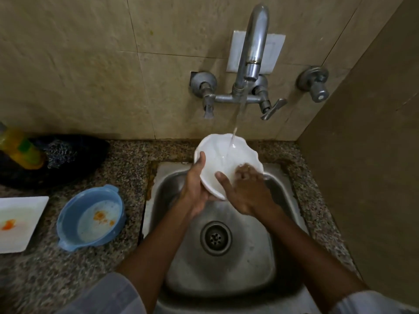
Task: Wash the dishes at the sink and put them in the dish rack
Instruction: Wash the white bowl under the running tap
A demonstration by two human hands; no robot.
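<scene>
A white scalloped bowl (pixel 217 152) is tilted over the back of the steel sink (pixel 254 252), under water running from the tap (pixel 255 41). My left hand (pixel 195 189) grips the bowl's left rim and underside, thumb on the rim. My right hand (pixel 247 189) reaches inside the bowl, fingers rubbing its wet inner surface where the stream lands. A blue plastic bowl (pixel 68 220) with orange food stains sits on the counter left of the sink. A white square plate (pixel 25 214) with an orange stain lies at the far left edge.
A dark tray (pixel 90 150) at the back left holds a yellow dish-soap bottle (pixel 20 148) and a steel scrubber (pixel 59 152). Speckled granite counter (pixel 127 168) surrounds the sink. A side wall (pixel 367 155) closes the right. Tap valves (pixel 317 85) stick out from the tiled wall.
</scene>
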